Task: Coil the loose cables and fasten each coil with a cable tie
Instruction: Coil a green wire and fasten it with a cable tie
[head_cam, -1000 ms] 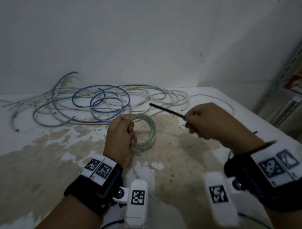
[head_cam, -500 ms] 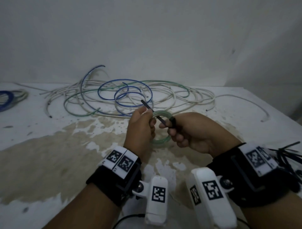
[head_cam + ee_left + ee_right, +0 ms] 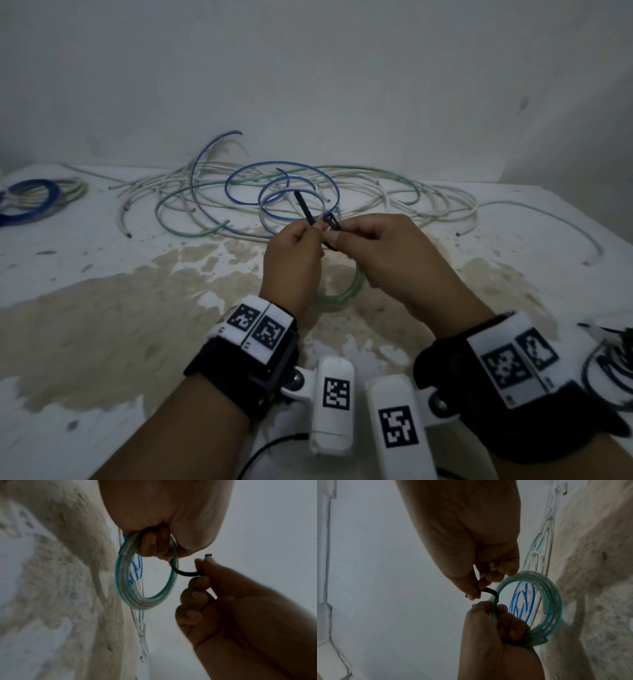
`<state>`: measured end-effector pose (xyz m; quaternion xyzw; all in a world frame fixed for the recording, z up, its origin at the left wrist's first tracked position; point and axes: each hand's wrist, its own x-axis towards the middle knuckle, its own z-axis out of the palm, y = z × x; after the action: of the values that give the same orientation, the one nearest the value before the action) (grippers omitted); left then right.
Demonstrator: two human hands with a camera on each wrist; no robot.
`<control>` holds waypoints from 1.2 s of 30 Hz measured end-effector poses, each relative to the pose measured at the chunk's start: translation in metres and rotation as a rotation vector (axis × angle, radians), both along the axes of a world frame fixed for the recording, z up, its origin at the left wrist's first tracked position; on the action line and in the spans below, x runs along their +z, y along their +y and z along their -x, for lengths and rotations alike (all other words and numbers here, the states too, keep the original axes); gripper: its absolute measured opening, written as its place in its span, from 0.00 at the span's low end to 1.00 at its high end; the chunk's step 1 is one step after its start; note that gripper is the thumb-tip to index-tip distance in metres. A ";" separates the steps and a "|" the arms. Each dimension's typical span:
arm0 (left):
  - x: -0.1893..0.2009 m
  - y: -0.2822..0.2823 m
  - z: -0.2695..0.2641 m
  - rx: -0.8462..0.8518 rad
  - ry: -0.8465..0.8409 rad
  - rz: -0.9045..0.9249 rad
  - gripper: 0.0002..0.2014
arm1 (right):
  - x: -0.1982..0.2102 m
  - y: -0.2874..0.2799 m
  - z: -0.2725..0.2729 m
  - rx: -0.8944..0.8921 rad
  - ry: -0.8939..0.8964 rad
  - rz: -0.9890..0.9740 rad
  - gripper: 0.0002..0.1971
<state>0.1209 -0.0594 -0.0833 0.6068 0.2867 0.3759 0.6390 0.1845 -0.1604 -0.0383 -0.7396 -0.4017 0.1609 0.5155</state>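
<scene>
Far left on the stained white table point(image 3: 102, 281) lies a finished blue and white cable coil point(image 3: 30, 200). Behind centre, a loose tangle of blue, green and white cables point(image 3: 274, 198) is spread on the table. Left hand point(image 3: 291, 260), fingers curled, grips the small translucent green cable coil point(image 3: 130, 588) held above the table, and pinches the tail of a thin black plastic cable tie point(image 3: 303, 207). Right hand point(image 3: 394, 253) pinches the tie's head end, the tie looped through the coil. At far right lies a bundle of black ties point(image 3: 613, 359).
</scene>
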 end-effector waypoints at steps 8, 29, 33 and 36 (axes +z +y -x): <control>0.002 0.001 0.004 -0.070 0.041 -0.104 0.13 | -0.018 0.003 -0.003 -0.093 -0.041 -0.157 0.06; -0.001 -0.006 0.004 -0.054 0.121 -0.480 0.10 | -0.031 -0.001 -0.014 -0.281 -0.197 -0.272 0.11; -0.002 -0.006 0.003 -0.056 0.115 -0.484 0.09 | -0.032 0.000 -0.014 -0.288 -0.215 -0.281 0.11; -0.002 -0.006 0.004 -0.066 0.105 -0.492 0.09 | -0.031 0.000 -0.014 -0.277 -0.228 -0.277 0.11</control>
<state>0.1172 -0.0654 -0.0857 0.7717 0.1995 0.3810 0.4685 0.1988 -0.1603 -0.0690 -0.7231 -0.3702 -0.0527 0.5807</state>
